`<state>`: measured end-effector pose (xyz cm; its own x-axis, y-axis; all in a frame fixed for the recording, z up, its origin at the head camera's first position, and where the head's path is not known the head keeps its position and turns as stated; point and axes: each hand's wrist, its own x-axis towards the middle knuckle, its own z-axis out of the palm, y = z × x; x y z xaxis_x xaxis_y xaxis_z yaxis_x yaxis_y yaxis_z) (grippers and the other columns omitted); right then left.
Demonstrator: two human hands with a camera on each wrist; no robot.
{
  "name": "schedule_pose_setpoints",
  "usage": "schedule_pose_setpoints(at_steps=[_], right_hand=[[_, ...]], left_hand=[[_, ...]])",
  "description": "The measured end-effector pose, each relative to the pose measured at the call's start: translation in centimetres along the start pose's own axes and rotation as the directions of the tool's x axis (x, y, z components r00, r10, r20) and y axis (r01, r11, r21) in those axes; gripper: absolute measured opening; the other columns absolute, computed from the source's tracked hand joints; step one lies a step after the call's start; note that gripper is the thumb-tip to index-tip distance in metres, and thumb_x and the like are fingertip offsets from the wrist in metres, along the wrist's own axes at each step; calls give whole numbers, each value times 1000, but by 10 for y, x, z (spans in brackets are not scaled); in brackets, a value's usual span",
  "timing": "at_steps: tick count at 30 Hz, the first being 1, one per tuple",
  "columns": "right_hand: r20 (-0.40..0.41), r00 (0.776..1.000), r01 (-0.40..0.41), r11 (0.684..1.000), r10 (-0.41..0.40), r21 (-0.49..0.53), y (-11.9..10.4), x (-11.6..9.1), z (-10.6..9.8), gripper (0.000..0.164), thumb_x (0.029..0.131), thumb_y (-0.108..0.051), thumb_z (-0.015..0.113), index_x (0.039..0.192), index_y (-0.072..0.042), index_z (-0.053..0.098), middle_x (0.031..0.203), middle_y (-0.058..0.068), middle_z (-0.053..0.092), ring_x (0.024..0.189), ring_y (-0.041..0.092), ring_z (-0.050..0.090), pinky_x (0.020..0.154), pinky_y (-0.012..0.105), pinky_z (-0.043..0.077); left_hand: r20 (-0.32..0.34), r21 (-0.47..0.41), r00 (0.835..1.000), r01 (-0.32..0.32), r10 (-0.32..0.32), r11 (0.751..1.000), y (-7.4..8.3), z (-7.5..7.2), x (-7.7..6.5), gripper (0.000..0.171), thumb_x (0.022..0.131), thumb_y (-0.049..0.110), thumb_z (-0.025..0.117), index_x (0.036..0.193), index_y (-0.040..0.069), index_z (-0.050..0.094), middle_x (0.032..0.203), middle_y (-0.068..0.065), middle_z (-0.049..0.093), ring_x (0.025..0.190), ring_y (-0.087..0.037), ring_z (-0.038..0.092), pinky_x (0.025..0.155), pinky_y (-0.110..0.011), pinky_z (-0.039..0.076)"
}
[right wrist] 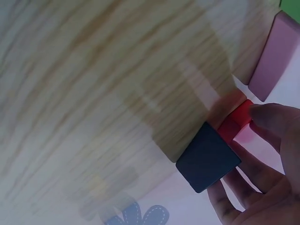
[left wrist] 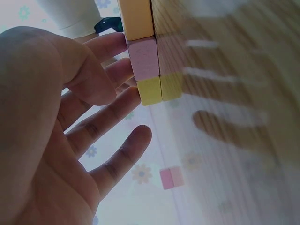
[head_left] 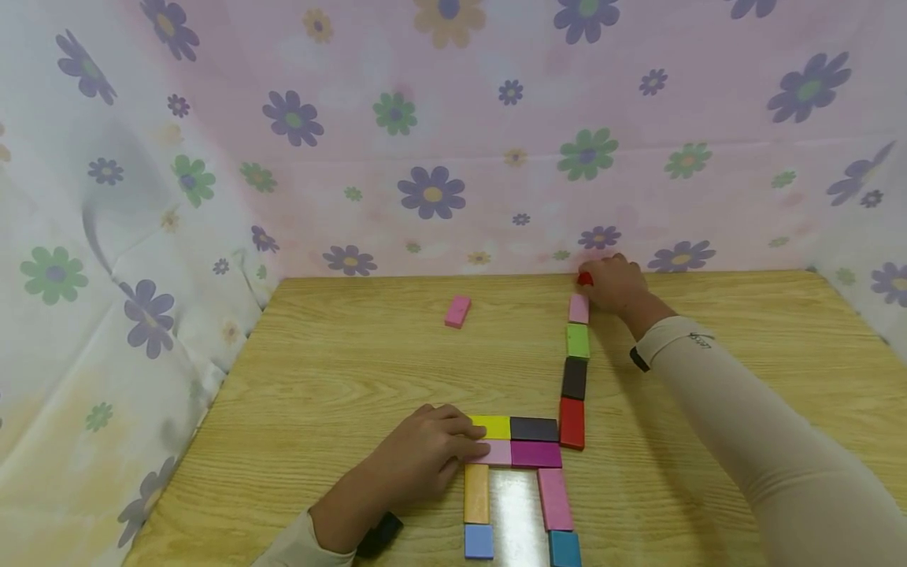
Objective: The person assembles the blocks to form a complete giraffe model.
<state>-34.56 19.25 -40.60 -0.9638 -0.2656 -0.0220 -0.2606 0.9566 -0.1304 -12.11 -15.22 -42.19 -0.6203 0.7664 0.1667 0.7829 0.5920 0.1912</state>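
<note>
At the table's far edge my right hand (head_left: 618,283) pinches a small red block (right wrist: 243,113) between thumb and fingers. A dark block (right wrist: 208,157) sits against the red one by the fingertips; whether the hand also holds it, I cannot tell. Nearest to that hand is a light pink block (head_left: 579,309), heading a column of a green block (head_left: 577,341), a black block (head_left: 575,378) and a red block (head_left: 572,423). My left hand (head_left: 421,449) has loosely extended fingers touching a yellow block (left wrist: 149,91) and a pale pink block (left wrist: 144,59).
Beside these lie a dark block (head_left: 534,429) and a magenta block (head_left: 536,454). Below, an orange block (head_left: 477,494) meets a blue block (head_left: 479,542), and a pink block (head_left: 555,500) meets a teal block (head_left: 564,549). Another pink block (head_left: 458,312) lies apart. Flowered cloth (head_left: 482,228) borders the table.
</note>
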Motion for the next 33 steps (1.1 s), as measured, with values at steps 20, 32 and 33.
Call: schedule_pose_setpoints(at_steps=[20,32,33], right_hand=[[-66,997,30,999,-29,24,0,-9,1,27,96,-7,56,121,-3,67,116,24,68,104,47,61,92,69,42],[-57,993,101,995,-100,8,7,-12,8,35,97,-6,52,129,-5,66,120,22,69,110,46,59,93,67,44],[-54,993,104,995,-103,8,8,-13,8,35,97,-6,53,129,-5,66,120,22,69,111,46,58,93,67,44]], left_hand=[[-7,9,1000,7,-7,1000,0,1,0,26,98,14,60,115,26,77,123,9,71,119,-11,61,100,-34,50],[-14,1,1000,-5,6,1000,0,1,0,26,98,14,61,115,26,77,122,9,71,119,-12,61,100,-34,50],[-12,0,1000,-5,5,1000,0,1,0,26,98,14,60,115,26,77,123,9,71,119,-12,61,100,-34,50]])
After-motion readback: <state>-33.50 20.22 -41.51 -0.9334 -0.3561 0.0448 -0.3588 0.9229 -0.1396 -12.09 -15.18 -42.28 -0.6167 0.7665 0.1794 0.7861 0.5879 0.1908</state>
